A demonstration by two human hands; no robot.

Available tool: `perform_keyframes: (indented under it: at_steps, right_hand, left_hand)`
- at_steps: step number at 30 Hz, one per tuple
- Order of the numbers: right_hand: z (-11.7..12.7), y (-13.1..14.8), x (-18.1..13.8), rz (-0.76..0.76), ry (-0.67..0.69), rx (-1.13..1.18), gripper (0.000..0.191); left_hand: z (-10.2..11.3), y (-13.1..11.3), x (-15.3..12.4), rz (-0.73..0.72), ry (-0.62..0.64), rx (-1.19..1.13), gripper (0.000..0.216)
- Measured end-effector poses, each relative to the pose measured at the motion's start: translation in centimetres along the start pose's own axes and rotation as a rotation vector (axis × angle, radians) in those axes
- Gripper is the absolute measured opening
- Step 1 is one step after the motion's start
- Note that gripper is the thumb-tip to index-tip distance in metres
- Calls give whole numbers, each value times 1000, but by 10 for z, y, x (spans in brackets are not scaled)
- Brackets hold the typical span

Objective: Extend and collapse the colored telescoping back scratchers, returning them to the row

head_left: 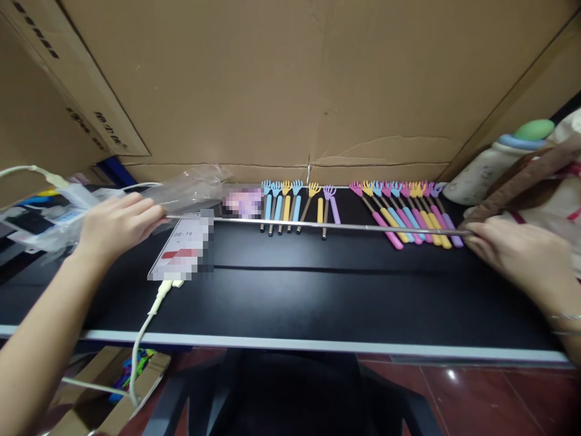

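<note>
A long thin telescopic metal rod [281,223] stretches level across the view above the black desk. At its left end, my left hand [118,225] is closed with the fingertips pinching the rod. My right hand [521,251] closes round the other end, and its fingers partly hide that end. Behind the rod, several small hand-shaped back scratchers [287,203] in blue, yellow and purple lie in a row, beside loose yellow and purple handle sleeves [320,210]. A tight group of complete back scratchers [403,212] with coloured handles lies farther right.
A phone [175,248] with a cable [157,303] lies near my left hand. Clear plastic bags [190,188] stand behind it. A cream bottle-shaped object [481,169] leans at the right. Cardboard [295,91] walls the back. An open box [109,387] sits below the desk edge.
</note>
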State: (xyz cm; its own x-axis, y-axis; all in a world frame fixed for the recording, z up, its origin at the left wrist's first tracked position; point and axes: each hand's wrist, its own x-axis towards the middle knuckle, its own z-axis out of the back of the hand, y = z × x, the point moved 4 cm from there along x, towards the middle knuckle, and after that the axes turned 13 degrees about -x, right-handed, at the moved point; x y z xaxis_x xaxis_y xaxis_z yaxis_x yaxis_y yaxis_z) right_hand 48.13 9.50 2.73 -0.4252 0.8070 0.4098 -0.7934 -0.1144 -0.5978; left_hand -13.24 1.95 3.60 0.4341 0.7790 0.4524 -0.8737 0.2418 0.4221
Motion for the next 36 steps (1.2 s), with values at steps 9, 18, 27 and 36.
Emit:
perform_keyframes:
  at_steps: [9,18,27,36]
  right_hand:
    - [-19,-3,0,-38,121,142,23]
    - [-6,8,5,73,42,34,22]
    - [36,51,21,157,-71,-20,24]
    - [111,149,50,293,-350,47,32]
  left_hand:
    - [-13,5,-11,-49,57,-59,26]
    - [-5,-4,-7,15,11,14,29]
    - [-8,-49,28,-152,36,-80,31]
    - [27,-172,91,-333,-69,-376,27]
